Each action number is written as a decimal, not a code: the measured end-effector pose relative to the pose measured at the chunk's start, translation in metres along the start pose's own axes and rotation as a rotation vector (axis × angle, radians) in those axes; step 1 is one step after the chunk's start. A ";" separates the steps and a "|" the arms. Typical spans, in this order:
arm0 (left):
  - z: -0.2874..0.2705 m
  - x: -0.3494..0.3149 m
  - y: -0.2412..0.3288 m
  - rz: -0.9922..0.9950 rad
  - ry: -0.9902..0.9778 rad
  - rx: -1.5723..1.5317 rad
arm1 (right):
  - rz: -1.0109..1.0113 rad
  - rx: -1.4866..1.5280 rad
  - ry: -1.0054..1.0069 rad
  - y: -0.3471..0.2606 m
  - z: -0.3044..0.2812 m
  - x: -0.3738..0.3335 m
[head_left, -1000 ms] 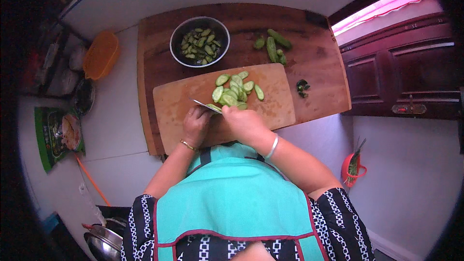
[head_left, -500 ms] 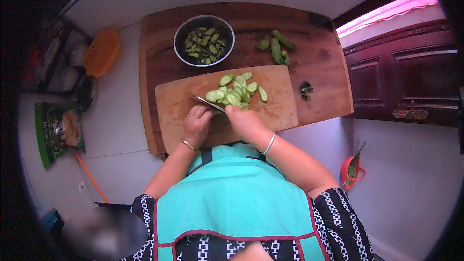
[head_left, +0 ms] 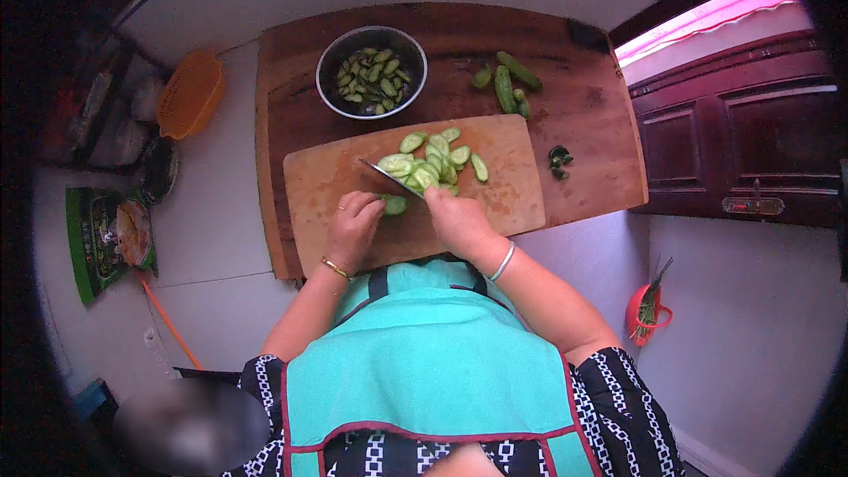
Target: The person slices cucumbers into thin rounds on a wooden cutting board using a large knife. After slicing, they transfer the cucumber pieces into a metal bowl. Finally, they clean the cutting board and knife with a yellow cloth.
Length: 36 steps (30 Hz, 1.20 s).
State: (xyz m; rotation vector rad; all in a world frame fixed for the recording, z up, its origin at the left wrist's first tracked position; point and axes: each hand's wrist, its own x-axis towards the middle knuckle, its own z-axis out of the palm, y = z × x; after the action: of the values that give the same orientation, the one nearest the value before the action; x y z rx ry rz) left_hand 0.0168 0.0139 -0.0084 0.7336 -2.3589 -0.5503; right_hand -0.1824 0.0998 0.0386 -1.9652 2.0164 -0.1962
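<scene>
My right hand [head_left: 463,223] is closed around the handle of a knife [head_left: 389,177], whose blade slants up and left over the wooden cutting board [head_left: 503,203]. Just beyond the blade lies a pile of pale green cucumber slices [head_left: 433,159], with one slice a little apart at the right. My left hand [head_left: 355,223] rests on the board left of the knife, its fingers curled on a short dark green piece of cucumber [head_left: 393,204]. A small gap shows between that piece and the blade.
Behind the board stands a metal bowl [head_left: 323,93] with cut green pieces inside. Several whole or part cucumbers [head_left: 504,90] lie at the back right of the wooden table [head_left: 583,97]. Dark green scraps [head_left: 559,162] sit right of the board. An orange basket [head_left: 190,95] is at the left.
My right hand and the knife have shifted slightly right, away from my left hand. The left hand has moved a bit left, and the cucumber piece shows more plainly now.
</scene>
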 end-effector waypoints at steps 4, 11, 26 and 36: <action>0.001 0.006 0.009 -0.038 0.004 0.092 | -0.056 -0.093 0.038 -0.019 -0.017 -0.003; -0.001 0.006 0.013 -0.025 -0.011 0.134 | -0.023 -0.037 0.042 -0.013 0.000 -0.004; -0.004 0.005 0.013 -0.050 -0.029 0.123 | -0.017 -0.042 -0.015 -0.018 -0.003 -0.002; -0.004 0.001 0.012 -0.057 -0.006 0.108 | 0.007 -0.028 -0.055 -0.023 -0.003 0.000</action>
State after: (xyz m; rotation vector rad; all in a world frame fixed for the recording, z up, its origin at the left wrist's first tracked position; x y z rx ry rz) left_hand 0.0137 0.0216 0.0015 0.8506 -2.3945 -0.4529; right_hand -0.1615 0.0983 0.0488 -1.9581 2.0013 -0.1121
